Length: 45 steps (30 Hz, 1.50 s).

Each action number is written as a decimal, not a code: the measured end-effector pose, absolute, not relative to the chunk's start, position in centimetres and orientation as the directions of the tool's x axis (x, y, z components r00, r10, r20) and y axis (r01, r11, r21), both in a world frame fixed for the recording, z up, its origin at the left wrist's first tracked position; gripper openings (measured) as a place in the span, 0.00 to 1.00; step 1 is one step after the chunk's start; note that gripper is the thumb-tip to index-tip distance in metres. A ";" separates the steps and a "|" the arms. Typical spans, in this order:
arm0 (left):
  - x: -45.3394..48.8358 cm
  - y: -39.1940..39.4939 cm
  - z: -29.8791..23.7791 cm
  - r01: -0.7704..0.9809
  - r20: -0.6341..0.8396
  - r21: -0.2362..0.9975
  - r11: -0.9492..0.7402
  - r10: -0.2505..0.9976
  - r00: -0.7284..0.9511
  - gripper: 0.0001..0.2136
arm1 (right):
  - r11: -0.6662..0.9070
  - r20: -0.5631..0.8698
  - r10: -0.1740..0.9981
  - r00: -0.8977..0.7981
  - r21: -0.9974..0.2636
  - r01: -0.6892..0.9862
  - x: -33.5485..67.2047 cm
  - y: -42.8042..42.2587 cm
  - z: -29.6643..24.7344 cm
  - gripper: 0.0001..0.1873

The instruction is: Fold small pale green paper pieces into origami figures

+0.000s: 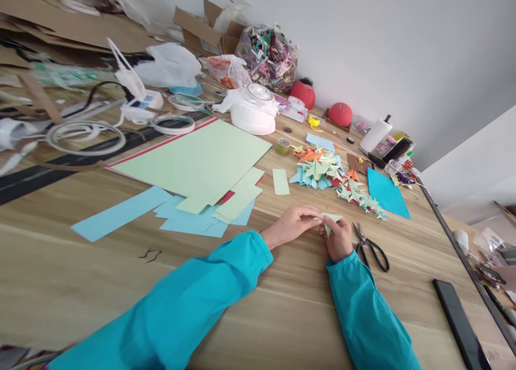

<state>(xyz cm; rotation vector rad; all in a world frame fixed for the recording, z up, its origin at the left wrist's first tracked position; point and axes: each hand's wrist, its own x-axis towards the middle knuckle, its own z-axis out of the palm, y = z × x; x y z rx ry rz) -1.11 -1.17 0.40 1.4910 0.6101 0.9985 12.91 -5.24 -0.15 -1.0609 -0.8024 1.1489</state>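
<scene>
Both hands were in close over the counter (282, 305)! Left hand (292, 224) and right hand (339, 240) each had their grip pinched on the green paper (332, 218), just left of the scissors (371, 249). The pile of folded shapes (328, 174) lay beyond the scissors.

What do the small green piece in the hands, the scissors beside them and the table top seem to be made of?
The green piece looks like thin matte paper: sharp creases, pointed folds. The scissors are dark all over, probably coated metal; too small to be sure. The table top is smooth with wood grain, possibly laminate rather than solid wood.
</scene>
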 end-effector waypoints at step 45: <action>-0.7 -1.5 0.6 -0.228 0.132 0.972 -0.051 0.925 0.355 0.11 | 0.011 -0.049 0.986 0.161 -0.935 -0.354 12.7 -5.5 -0.1 0.16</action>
